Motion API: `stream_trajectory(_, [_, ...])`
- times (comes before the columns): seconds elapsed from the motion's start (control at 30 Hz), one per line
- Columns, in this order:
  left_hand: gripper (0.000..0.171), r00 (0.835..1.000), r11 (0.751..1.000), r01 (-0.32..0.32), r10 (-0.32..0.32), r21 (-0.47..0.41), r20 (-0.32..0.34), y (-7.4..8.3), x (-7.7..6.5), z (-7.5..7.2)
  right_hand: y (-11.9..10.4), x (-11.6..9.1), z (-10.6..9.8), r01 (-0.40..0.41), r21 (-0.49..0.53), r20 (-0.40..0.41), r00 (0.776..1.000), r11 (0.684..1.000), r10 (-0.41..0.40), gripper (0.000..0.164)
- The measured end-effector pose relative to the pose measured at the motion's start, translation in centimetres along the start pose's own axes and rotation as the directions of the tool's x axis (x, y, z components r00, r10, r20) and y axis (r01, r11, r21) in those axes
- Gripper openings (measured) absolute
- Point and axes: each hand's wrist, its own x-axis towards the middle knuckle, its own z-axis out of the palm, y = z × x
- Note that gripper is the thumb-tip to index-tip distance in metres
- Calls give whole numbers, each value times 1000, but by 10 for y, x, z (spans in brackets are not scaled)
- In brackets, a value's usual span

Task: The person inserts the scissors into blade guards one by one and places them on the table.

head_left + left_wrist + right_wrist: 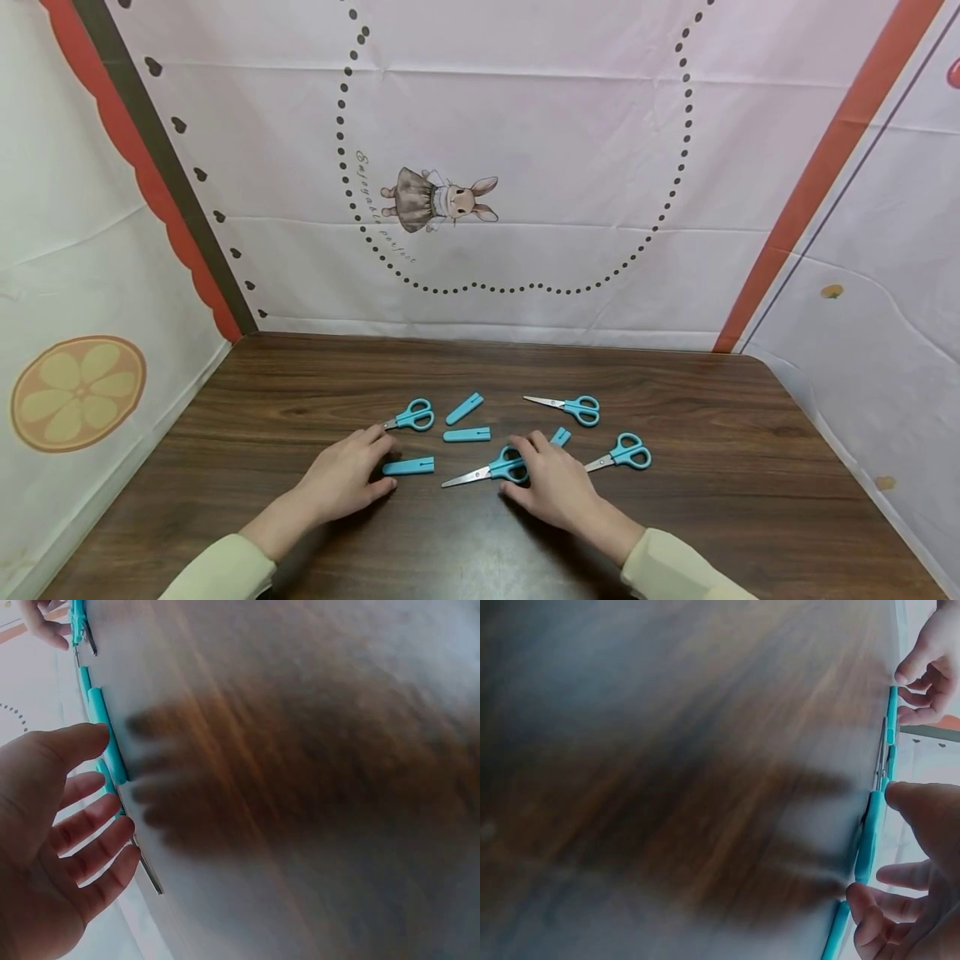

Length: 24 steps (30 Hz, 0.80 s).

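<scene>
My left hand (341, 475) is spread around the left end of a turquoise blade cover (411, 467), with thumb and fingers apart. Just beyond its fingertips lies a pair of turquoise-handled scissors (417, 415), its blade tips hidden by the fingers. My right hand (558, 487) hovers low over the handles of another pair of scissors (480, 475), whose blades point left. In the right wrist view the thumb and fingers stand apart on either side of the turquoise handle (867, 836). Behind the right hand a second cover (561, 436) is partly hidden.
Two more covers (467, 434) lie between the hands, farther back. Another pair of scissors (581, 408) rests at the back right, and one more (628, 452) sits right of the right hand. Printed cloth (525, 167) hangs behind the brown wooden table (300, 375).
</scene>
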Motion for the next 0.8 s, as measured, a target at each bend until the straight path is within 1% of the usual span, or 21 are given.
stream_trajectory(0.13, [30,999,1000,22,-22,-8,28,1,3,-1,-1,2,2,-2,1,-15,1000,1000,2,56])
stream_trajectory(0.4, [31,996,998,61,-59,-26,67,4,7,-1,-2,5,4,-20,-13,-13,1000,1000,20,57])
stream_trajectory(0.57, [29,996,997,68,-65,-36,62,4,8,0,-3,6,7,-25,-49,-20,999,998,24,57])
stream_trajectory(0.7, [28,994,995,91,-88,-51,60,5,9,1,-3,6,9,-20,-86,-56,998,996,15,56])
stream_trajectory(0.8, [27,993,992,108,-103,-67,64,5,9,1,-4,6,9,-22,-91,-76,997,996,15,53])
